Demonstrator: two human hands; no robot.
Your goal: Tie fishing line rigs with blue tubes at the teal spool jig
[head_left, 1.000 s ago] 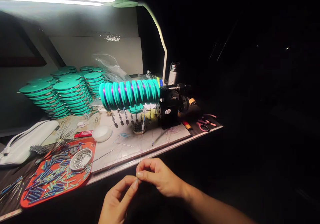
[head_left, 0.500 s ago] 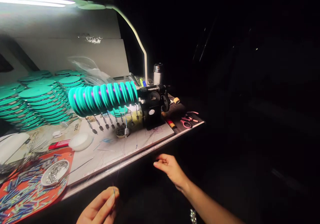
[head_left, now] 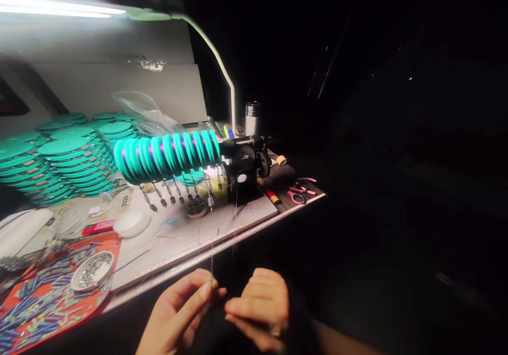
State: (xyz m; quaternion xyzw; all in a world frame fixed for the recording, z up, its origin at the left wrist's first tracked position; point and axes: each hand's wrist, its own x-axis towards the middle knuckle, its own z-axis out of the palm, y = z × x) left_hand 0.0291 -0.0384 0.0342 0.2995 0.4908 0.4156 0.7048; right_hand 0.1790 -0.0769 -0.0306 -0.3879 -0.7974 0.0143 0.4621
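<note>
In the head view, my left hand (head_left: pixel 178 310) pinches a thin line (head_left: pixel 211 265) between thumb and forefinger, in front of the table edge. The line runs upward towards the row above. Close on its right, my right hand (head_left: pixel 262 305) is closed with curled fingers; whatever it grips, if anything, is hidden. Above the table, a row of teal foam spools (head_left: pixel 169 157) sits side by side on the shaft of a small black winding machine (head_left: pixel 243 183). Small dark weights (head_left: pixel 163 202) hang on short lines beneath the row, and a paler weight (head_left: pixel 210 202) hangs near the machine.
Stacks of teal spools (head_left: pixel 65 156) stand at the back left. An orange tray (head_left: pixel 113 246) holds many small coloured tubes and a white bowl (head_left: pixel 74 282) of metal bits. Pink-handled scissors (head_left: pixel 297 198) lie by the right table corner, a flask (head_left: pixel 252 118) behind the machine.
My left hand has moved up and right with the line. My right hand has come down from beside the table edge to near the left, its fingers now curled. The view shifted slightly.
</note>
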